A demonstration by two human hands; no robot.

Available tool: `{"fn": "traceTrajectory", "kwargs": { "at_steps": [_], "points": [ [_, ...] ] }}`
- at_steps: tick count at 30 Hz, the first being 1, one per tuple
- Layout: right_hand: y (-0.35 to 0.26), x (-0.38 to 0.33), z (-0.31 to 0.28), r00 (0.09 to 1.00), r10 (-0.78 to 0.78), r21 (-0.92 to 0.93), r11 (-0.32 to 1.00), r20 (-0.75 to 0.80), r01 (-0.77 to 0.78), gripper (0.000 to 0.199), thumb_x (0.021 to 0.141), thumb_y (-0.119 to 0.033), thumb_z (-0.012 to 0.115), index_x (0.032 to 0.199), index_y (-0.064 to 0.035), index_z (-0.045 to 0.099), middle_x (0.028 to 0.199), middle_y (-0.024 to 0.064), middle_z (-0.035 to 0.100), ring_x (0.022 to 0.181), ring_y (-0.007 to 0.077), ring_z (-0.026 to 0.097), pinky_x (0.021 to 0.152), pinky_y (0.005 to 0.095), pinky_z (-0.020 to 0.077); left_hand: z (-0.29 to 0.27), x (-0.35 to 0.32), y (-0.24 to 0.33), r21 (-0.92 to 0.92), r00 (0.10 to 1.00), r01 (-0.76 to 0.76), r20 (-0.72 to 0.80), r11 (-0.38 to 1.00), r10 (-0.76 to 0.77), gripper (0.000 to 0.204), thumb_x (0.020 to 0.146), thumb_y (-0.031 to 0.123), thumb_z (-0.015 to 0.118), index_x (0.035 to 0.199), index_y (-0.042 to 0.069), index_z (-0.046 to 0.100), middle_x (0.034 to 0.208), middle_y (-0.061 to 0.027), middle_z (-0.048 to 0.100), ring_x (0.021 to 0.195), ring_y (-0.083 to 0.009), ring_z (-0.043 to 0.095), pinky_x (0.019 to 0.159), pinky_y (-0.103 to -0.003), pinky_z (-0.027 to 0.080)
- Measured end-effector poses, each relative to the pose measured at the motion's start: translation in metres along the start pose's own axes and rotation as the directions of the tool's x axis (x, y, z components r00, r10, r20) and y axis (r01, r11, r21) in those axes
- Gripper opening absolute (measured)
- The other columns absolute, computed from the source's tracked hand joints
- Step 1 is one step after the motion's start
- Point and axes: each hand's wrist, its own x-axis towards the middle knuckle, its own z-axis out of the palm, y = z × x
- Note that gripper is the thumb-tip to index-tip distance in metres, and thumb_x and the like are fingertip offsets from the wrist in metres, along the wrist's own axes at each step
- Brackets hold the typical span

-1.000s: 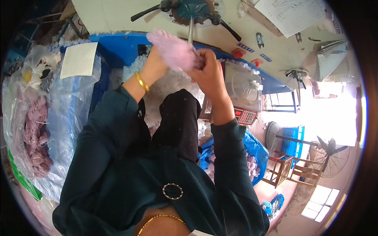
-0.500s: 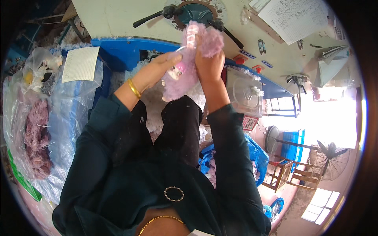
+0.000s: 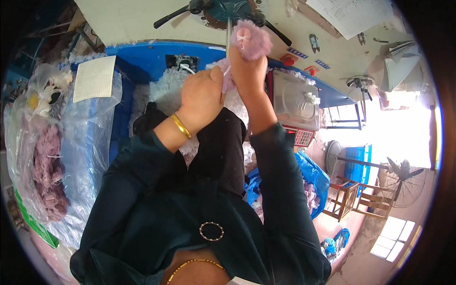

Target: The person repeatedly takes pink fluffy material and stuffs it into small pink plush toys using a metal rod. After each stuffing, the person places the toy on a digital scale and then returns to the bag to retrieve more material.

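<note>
A fluffy lilac plush toy [image 3: 252,42] is gripped in both hands, below a round green metal flange [image 3: 230,9] on the machine. From the flange a thin metal tube [image 3: 229,38] runs down to my hands; whether its end is inside the plush is hidden. My right hand [image 3: 248,71] closes round the toy's middle, with a pink part crossed by white lacing showing above it. My left hand [image 3: 202,95] is closed on the lower part, beside a white strip. Most of the toy's lower half is covered by my fingers.
White stuffing fluff [image 3: 168,88] fills the blue trough [image 3: 137,51]. To the left, clear plastic bags [image 3: 85,133] hold lilac plush pieces [image 3: 49,173], with a paper sheet [image 3: 94,78] on top. At right are a scale [image 3: 297,102], a blue bag [image 3: 311,173] and black levers [image 3: 278,34].
The toy has turned, and its face is now out of sight. My left hand has moved right and down, close against my right hand. The metal tube has come into view.
</note>
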Motion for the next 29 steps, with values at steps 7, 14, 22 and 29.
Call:
{"fn": "traceTrajectory", "kwargs": {
  "at_steps": [7,14,22,29],
  "points": [
    [0.019,0.047,0.029,0.964,0.244,-0.031,0.968,-0.106,-0.249,0.034,0.071,-0.029,0.062,0.090,-0.0006,0.065,0.087,0.0201,0.067,0.089,0.0338,0.065,0.077,0.0398,0.0493,-0.009,0.007,0.012,-0.205,0.940,0.004,-0.332,0.979,-0.074,0.046,0.065,0.019,0.079,0.097,0.001,0.051,0.087,-0.0179,0.057,0.082,-0.0385,0.055,0.073,-0.044,0.045],
    [-0.011,-0.011,-0.002,0.988,0.152,-0.030,0.988,-0.027,-0.153,0.027,0.074,-0.019,0.062,0.094,-0.0010,0.062,0.077,0.0138,0.066,0.075,0.0239,0.066,0.068,0.0339,0.0490,-0.006,-0.022,-0.004,-0.306,0.978,-0.024,-0.206,0.952,-0.042,0.036,0.067,0.017,0.075,0.090,0.000,0.054,0.084,-0.0191,0.054,0.083,-0.0421,0.051,0.072,-0.045,0.043],
    [0.026,-0.058,-0.059,0.620,0.150,0.556,0.319,0.770,-0.768,0.039,0.088,-0.036,0.065,0.105,-0.0018,0.060,0.081,0.0018,0.060,0.063,0.0094,0.054,0.052,0.0217,0.0390,-0.011,-0.028,-0.013,-0.934,0.946,0.247,0.176,0.257,-0.271,0.040,0.102,0.029,0.041,0.123,-0.003,0.054,0.108,-0.0074,0.063,0.097,-0.0109,0.056,0.087,-0.026,0.045],
    [-0.002,-0.068,-0.046,0.605,0.255,0.378,0.584,0.754,-0.718,0.044,0.077,-0.037,0.077,0.098,-0.0028,0.059,0.069,-0.0019,0.052,0.051,0.0061,0.040,0.042,0.0218,0.0278,0.017,-0.047,-0.028,-0.943,0.908,0.330,0.302,0.052,-0.290,0.051,0.099,0.039,0.044,0.129,-0.002,0.047,0.112,-0.0059,0.059,0.100,-0.0104,0.053,0.088,-0.023,0.043]
  ]
}}
